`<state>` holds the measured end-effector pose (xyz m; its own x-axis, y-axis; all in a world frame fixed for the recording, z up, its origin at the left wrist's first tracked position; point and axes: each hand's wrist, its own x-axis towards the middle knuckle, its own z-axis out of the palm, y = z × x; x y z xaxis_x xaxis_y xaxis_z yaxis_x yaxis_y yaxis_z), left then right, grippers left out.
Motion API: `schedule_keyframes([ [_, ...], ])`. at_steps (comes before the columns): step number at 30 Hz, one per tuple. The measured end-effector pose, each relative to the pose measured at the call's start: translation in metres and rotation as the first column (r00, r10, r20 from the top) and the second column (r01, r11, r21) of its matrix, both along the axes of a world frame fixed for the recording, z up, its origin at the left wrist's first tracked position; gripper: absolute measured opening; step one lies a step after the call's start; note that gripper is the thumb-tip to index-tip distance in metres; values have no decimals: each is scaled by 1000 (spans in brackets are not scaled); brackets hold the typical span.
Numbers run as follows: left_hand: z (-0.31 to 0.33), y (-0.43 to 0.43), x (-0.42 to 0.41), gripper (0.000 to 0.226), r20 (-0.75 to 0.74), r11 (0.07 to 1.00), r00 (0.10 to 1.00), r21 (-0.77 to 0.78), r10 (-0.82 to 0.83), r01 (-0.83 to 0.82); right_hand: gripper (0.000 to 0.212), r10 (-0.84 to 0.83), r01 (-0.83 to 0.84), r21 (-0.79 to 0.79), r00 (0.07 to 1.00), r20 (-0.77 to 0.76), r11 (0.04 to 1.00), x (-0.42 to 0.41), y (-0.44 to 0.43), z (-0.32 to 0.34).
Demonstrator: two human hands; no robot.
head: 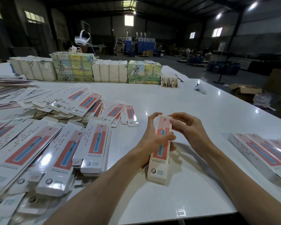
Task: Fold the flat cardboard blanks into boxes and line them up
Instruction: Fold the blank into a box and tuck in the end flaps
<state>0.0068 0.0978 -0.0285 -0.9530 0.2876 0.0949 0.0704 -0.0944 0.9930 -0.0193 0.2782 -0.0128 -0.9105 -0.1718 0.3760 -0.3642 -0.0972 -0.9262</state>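
Observation:
A long narrow box (159,166), white with a pink panel and a blue toothbrush picture, stands tilted above the white table (193,111) at centre. My left hand (154,137) grips its middle, thumb and fingers wrapped round the sides. My right hand (188,125) pinches the far top end of the same box with its fingertips. Flat blanks (55,146) of the same print lie in a loose heap at the left. Folded boxes (264,153) lie side by side at the right edge.
Bundled stacks of printed card (75,69) line the far side of the table. A white controller (200,89) lies at the far right. Another person with a white headset (82,38) sits behind the bundles. An open carton (243,90) stands on the floor.

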Motion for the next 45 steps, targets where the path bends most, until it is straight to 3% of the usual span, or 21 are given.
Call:
schedule_keyframes([
  [8, -4, 2, -3, 85, 7, 999, 1000, 29, 30, -30, 18, -34, 33, 28, 999, 3, 999, 1, -3, -4],
  [10, -2, 3, -3, 85, 59, 998, 998, 49, 35, -38, 24, -85, 86, 75, 996, -12, 993, 3, -6, -3],
  [12, 3, 4, -2, 70, 121, 992, 992, 114, 31, -45, 30, -150, 163, 186, 985, -85, 969, 4, -9, -3],
  [15, 9, 8, 1, 50, 201, 959, 979, 275, 8, -65, 21, -202, 323, 407, 928, -313, 854, 7, -14, -7],
  [17, 13, 10, 2, 40, 261, 907, 965, 412, -30, -83, 21, -169, 352, 497, 911, -375, 793, 11, -20, -8],
  [19, 16, 7, 0, 39, 298, 870, 952, 484, -66, -92, 34, -128, 328, 589, 926, -356, 738, 14, -25, -4],
  [21, 15, 3, -2, 49, 313, 870, 947, 484, -70, -96, 55, -71, 329, 724, 929, -362, 606, 18, -26, 2],
  [23, 13, 1, -3, 52, 302, 905, 952, 416, -51, -83, 68, -21, 340, 813, 927, -375, 472, 21, -27, 2],
  [24, 12, 2, -4, 50, 287, 913, 957, 400, -47, -75, 73, -24, 333, 822, 931, -364, 463, 23, -28, 1],
  [26, 11, 5, -5, 51, 249, 914, 966, 404, -70, -38, 74, -79, 346, 772, 929, -362, 533, 28, -26, 1],
  [28, 8, 8, -4, 50, 153, 957, 987, 288, -57, 11, 67, -136, 405, 709, 904, -406, 577, 33, -14, 3],
  [30, 2, 8, 0, 39, -66, 999, 997, -39, -36, 34, 69, -191, 459, 686, 882, -432, 564, 37, 8, 9],
  [31, -2, 8, 2, 31, -211, 964, 976, -265, -56, -2, 71, -230, 481, 692, 874, -429, 538, 39, 22, 11],
  [32, -7, 9, 3, 24, -333, 884, 936, -465, -116, -56, 72, -270, 495, 710, 869, -415, 500, 40, 37, 13],
  [34, -13, 12, 6, 21, -441, 740, 867, -659, -233, -136, 71, -342, 504, 774, 856, -389, 383, 45, 69, 10],
  [39, -17, 13, 7, 21, -446, 734, 863, -664, -235, -143, 43, -483, 479, 875, 750, -452, -76, 67, 136, -9],
  [42, -20, 13, 7, 19, -445, 737, 866, -660, -228, -145, 41, -468, 473, 856, 720, -513, -211, 76, 155, -10],
  [45, -21, 13, 6, 18, -442, 751, 871, -645, -215, -142, 39, -463, 439, 854, 717, -521, -280, 80, 164, -4],
])
